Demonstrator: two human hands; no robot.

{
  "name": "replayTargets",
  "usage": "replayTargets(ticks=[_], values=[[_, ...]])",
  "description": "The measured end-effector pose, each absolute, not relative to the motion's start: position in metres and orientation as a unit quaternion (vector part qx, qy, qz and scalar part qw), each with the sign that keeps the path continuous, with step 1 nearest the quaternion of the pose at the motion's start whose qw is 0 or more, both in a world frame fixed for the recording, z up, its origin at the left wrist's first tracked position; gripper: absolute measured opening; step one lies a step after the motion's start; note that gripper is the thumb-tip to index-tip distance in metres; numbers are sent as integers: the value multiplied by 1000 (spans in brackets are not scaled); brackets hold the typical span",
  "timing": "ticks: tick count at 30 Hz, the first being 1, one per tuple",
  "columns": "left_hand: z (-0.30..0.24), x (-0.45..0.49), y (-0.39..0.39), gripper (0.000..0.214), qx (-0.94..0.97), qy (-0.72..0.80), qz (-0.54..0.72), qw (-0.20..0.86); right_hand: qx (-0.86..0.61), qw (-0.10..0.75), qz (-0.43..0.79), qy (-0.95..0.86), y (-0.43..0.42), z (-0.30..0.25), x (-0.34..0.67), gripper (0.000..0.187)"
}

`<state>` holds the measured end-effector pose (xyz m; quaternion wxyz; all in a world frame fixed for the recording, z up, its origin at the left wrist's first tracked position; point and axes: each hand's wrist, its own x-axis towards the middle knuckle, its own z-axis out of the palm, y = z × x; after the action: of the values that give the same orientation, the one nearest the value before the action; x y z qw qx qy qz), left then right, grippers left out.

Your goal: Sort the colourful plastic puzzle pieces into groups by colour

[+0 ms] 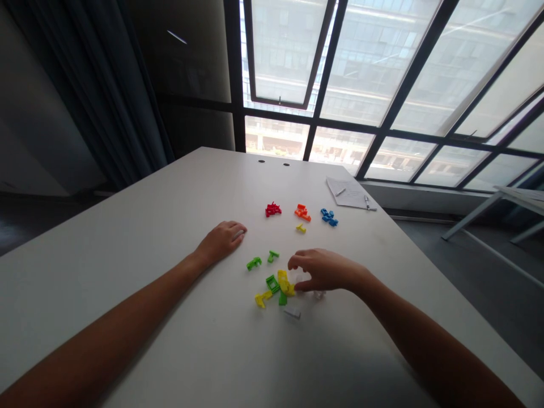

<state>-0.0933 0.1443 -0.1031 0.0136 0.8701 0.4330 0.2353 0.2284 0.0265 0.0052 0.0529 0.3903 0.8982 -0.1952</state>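
Observation:
My left hand [221,241] rests palm down on the white table [140,221], holding nothing, with two small green plastic pieces [254,263] just to its right. My right hand [325,271] arches with its fingers apart over a heap of plastic pieces. Its thumb lies beside a bright yellow piece [285,282], and I cannot tell whether they touch. Green [272,283], yellow [262,298] and grey [292,313] pieces lie under and near that hand. Further off stand small piles of red [273,209], orange [302,212] and blue [328,217] pieces, plus a small yellow one [301,228].
Sheets of paper [346,192] with a pen [366,202] lie near the table's far right edge. Beyond the table are large factory-style windows [340,68] and a dark curtain [93,85]. Metal table legs [480,212] stand on the floor to the right.

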Motion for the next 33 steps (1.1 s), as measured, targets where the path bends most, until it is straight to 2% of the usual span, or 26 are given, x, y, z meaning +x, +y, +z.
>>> replayTargets(ticks=[5, 11, 18, 26, 33], values=[[-102, -93, 144, 34, 871, 429, 240, 15, 327, 49, -196, 923, 22, -2, 215, 40], [-99, -92, 142, 35, 869, 434, 238, 24, 315, 29, -219, 923, 22, -10, 212, 16], [-101, -92, 143, 35, 867, 434, 244, 30, 305, 2, -228, 925, 23, -6, 217, 26], [-101, -93, 143, 34, 868, 432, 242, 25, 429, -150, -166, 876, 62, -19, 257, 28], [-102, -93, 144, 33, 868, 433, 243, 27, 557, -123, -190, 799, 97, -53, 296, 35]])
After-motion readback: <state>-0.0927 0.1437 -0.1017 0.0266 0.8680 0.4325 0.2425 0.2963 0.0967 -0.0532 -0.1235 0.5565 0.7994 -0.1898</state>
